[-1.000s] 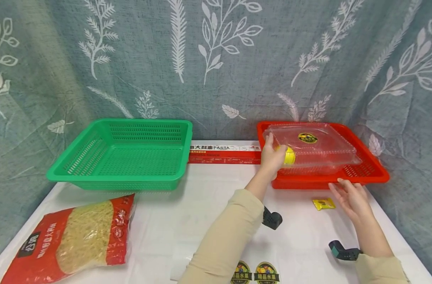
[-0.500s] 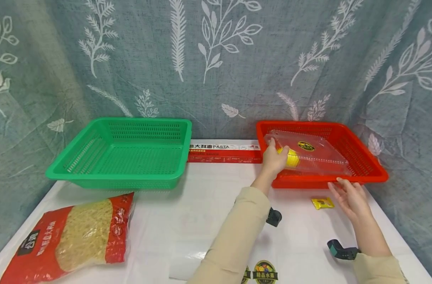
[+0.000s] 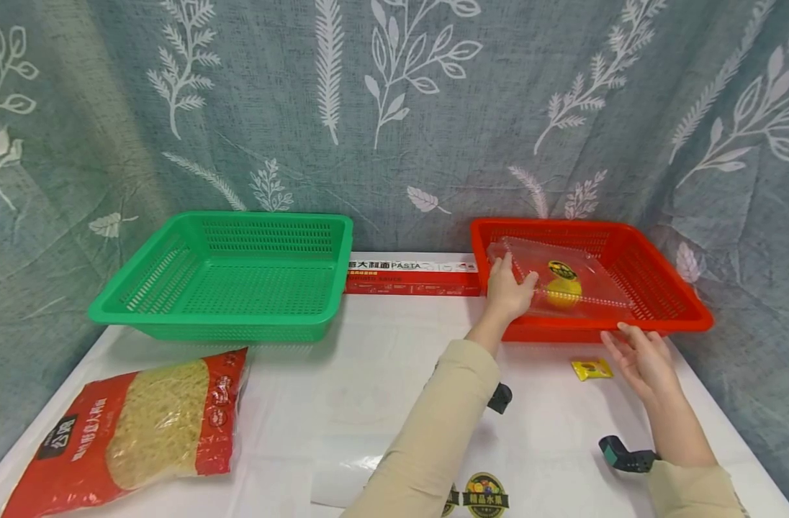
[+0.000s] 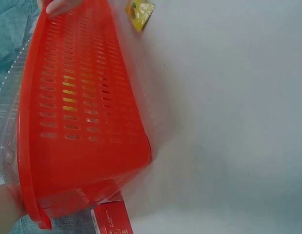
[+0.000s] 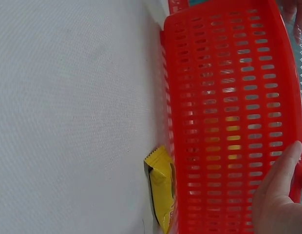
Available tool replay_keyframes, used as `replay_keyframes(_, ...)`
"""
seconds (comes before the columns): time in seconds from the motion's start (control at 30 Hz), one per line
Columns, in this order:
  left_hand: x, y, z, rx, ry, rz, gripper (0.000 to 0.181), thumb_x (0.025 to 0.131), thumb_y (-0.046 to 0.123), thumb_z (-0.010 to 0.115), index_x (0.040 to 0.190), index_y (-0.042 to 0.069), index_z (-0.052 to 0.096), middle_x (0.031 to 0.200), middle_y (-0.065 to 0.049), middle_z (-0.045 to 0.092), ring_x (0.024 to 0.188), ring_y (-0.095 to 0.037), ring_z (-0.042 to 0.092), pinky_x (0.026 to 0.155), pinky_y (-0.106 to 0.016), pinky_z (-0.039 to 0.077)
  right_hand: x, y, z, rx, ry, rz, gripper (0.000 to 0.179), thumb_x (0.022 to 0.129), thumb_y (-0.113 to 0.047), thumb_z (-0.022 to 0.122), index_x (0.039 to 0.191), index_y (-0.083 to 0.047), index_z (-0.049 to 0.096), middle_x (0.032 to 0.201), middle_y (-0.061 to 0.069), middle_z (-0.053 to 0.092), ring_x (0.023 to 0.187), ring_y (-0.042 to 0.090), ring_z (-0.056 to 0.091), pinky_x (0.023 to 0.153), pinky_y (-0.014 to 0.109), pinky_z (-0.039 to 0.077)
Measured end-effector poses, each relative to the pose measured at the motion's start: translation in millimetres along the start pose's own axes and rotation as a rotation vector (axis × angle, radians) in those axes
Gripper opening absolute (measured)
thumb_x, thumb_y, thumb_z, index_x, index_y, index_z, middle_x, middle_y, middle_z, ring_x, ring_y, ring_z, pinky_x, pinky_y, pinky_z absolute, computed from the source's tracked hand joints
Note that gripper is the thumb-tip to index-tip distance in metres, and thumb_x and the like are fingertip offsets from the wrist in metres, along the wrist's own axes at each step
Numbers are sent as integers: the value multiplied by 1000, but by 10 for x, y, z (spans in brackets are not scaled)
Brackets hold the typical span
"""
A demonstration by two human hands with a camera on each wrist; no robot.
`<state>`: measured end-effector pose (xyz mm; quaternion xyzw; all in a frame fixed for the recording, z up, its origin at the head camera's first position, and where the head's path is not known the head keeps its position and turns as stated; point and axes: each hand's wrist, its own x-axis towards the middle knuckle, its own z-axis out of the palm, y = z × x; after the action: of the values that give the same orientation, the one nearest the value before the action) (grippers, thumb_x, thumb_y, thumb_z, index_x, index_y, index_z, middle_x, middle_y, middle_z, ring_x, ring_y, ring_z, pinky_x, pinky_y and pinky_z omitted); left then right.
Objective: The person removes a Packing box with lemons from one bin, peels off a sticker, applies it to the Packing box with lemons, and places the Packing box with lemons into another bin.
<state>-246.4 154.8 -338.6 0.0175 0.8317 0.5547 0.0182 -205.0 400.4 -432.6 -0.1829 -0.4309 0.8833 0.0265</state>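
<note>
A clear plastic clamshell box point(image 3: 592, 277) with a black and gold label lies tilted inside the red basket point(image 3: 676, 320). Through its wall shows something round and yellow point(image 3: 563, 291). My left hand point(image 3: 507, 291) grips the box at its left front corner, thumb apart from the fingers; part of that hand point(image 4: 6, 207) appears beside the basket's rim in the left wrist view. My right hand point(image 3: 643, 356) holds the basket's front rim. In the right wrist view its thumb point(image 5: 287, 168) lies against the outer wall, with a fingertip past the rim.
A small yellow wrapped sweet point(image 3: 592, 370) lies before the red basket. The green basket point(image 3: 239, 334) stands at the back left, with a long red pasta box point(image 3: 410, 280) between the baskets. A pasta bag point(image 3: 155, 424) lies front left, round fruit stickers point(image 3: 485, 496) in front.
The clear box came down into the red basket, carried by my left hand. The yellow thing inside it shifted rightward, away from that hand. My right hand stayed at the rim.
</note>
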Motion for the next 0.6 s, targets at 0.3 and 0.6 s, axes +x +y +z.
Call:
replay_keyframes(0.3,-36,-13,-7,115,-81,22,83,80,30,69,146,13,22,148,-3,23,132,-20,27,98,-36,39,-269,-48,301,-26,47,3,56,83,-19,67,123,-34,30,121,-10,42,105,11,55,84,28,48)
replay_keyframes(0.6,-106,-27,93,444,-34,126,60,83,22,67,137,10,43,136,-6,45,126,-21,41,97,-28,39,-329,-53,341,1,30,43,61,85,-16,65,126,-36,24,120,-9,39,109,10,52,84,27,49)
